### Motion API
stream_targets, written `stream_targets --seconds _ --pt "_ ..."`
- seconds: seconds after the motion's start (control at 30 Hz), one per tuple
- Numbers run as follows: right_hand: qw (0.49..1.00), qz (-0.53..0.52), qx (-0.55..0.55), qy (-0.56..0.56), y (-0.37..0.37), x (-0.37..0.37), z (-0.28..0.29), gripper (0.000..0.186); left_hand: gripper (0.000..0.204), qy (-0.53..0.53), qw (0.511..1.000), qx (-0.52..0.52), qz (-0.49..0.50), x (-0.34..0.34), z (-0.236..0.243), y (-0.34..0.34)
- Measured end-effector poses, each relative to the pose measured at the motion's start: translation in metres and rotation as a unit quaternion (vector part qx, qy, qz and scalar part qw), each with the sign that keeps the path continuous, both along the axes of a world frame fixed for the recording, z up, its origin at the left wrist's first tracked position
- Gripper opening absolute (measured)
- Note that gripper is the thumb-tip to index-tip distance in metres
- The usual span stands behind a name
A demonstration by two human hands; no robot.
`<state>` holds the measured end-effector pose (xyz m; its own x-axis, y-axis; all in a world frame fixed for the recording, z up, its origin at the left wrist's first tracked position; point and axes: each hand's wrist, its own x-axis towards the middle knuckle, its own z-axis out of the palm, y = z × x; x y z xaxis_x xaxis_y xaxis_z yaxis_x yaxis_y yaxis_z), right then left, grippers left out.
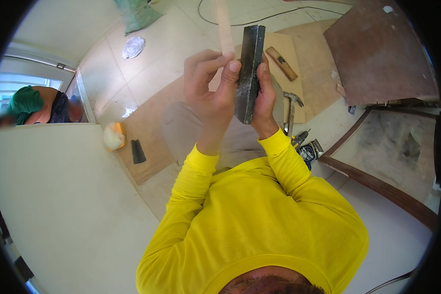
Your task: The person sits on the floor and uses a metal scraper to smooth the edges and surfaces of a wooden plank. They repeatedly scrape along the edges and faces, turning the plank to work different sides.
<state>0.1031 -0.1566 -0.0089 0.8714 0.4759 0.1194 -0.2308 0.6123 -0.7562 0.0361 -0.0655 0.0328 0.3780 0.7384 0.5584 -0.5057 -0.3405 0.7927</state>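
My right hand (265, 98) grips a long, dark, flat-sided bar (250, 73) with pale dust on it, held upright in front of my chest. The bar's exact kind cannot be made out. Close beside it, my left hand (210, 83) has its fingers curled and pinches the lower end of a thin, pale wooden strip (224, 27). That strip points away from me, beyond the upper edge of the view. The left thumb tip is right by the bar's left side; whether it touches cannot be told.
To the right lie a wooden hand plane (281, 63), a claw hammer (291, 110) and a drill (300, 138). A brown panel (377, 54) and a wood-framed piece (367, 174) stand farther right. At left are a dark strip (138, 152), a yellow-white bundle (114, 136) and another person (39, 105).
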Motion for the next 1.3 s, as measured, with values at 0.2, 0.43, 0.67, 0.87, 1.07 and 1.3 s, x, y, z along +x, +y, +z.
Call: stream_targets --seconds 0.2,0.43,0.67,0.87,1.07,1.3 --pt "0.999 0.019 0.032 0.025 0.020 -0.015 0.002 0.081 0.021 0.019 0.999 0.027 0.030 -0.010 0.000 0.011" --pt "0.999 -0.008 -0.004 -0.052 0.015 -0.008 -0.004 0.083 0.030 0.054 0.949 0.255 0.176 -0.019 -0.013 0.018" --pt "0.953 -0.124 -0.158 -0.227 -0.017 0.017 0.030 0.074 0.048 0.031 0.969 0.204 0.133 -0.010 -0.019 0.019" --pt "0.716 -0.140 -0.342 -0.593 -0.042 0.013 0.113 0.065 0.054 0.164 0.981 0.092 0.050 -0.014 -0.026 0.017" --pt "0.556 -0.053 -0.480 -0.677 -0.060 -0.005 0.157 0.071 0.043 0.216 0.975 0.057 -0.003 -0.014 -0.039 0.020" --pt "0.527 -0.063 -0.514 -0.674 -0.057 0.034 0.157 0.066 0.044 0.192 0.978 0.078 0.034 -0.009 -0.038 0.018"
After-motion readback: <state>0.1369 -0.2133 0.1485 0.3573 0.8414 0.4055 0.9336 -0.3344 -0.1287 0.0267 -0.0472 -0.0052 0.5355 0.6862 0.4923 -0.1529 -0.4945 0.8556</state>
